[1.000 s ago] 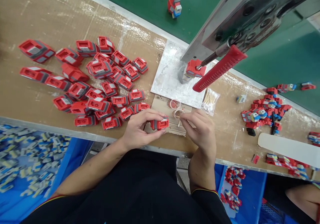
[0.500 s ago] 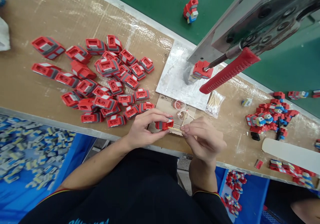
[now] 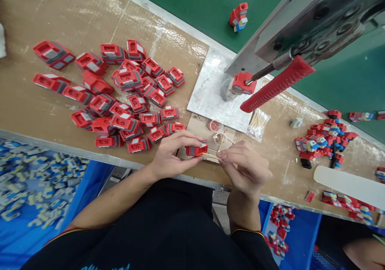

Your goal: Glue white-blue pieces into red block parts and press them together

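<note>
My left hand [image 3: 173,155] pinches a red and grey plastic toy part [image 3: 196,149] between thumb and fingers. From the right, my right hand [image 3: 245,163] grips a thin wooden stick [image 3: 213,156], its far end at the red part's right side; whether it touches cannot be made out. Just beyond the hands stand two small clear cups, one with red contents [image 3: 215,125] and one with sticks leaning in it [image 3: 219,139]. They rest on a piece of cardboard [image 3: 197,122]. A bag of cotton swabs [image 3: 258,124] lies to their right.
Many similar red parts [image 3: 126,79] lie piled on the left of the table. A press with a red handle [image 3: 276,85] stands over a metal plate [image 3: 207,89]. Assembled toys [image 3: 321,137] are heaped at right. Blue bins [image 3: 81,189] flank me; another person's arm [image 3: 363,250] shows lower right.
The red part in my left hand has shifted slightly left, away from my right hand. My right hand stays nearly still with the stick. The camera view has moved a little.
</note>
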`<state>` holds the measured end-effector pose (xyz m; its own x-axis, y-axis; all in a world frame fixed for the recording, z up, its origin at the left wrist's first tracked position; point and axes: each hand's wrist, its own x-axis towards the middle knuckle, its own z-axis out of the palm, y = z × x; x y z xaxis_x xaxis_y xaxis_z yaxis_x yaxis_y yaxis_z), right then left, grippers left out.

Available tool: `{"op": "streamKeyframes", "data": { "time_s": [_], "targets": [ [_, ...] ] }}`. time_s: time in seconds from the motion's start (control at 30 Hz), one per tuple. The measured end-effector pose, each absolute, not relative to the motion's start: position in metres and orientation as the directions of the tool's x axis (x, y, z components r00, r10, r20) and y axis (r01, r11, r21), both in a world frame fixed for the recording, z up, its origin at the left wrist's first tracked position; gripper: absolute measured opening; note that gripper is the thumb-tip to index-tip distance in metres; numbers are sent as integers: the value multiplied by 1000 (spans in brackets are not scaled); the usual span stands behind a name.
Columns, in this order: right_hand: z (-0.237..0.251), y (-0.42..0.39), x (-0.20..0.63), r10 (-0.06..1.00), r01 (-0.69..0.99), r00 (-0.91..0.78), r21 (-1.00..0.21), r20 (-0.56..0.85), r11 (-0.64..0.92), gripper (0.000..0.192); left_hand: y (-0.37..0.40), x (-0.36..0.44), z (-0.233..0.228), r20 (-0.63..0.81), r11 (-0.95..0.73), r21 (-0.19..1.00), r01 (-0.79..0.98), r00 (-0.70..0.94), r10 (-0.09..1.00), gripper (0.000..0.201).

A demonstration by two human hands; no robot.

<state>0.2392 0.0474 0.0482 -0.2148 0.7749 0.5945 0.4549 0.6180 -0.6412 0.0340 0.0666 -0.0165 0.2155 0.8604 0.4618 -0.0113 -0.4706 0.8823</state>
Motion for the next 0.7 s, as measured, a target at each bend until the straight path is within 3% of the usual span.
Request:
{"op": "streamKeyframes", "data": {
  "time_s": [0.33, 0.5, 0.7],
  "targets": [
    [49, 48, 244, 780, 484, -207, -631, 591, 607, 34, 67, 32, -15, 450, -462, 887, 11, 209, 868, 25],
    [46, 48, 243, 765, 473, -139, -637, 629, 609, 28, 66, 33, -15, 443, -453, 891, 0, 209, 872, 24],
    [44, 49, 243, 772, 472, -202, -631, 603, 616, 23, 66, 34, -17, 448, -451, 892, -29, 190, 873, 26]
  ]
}}
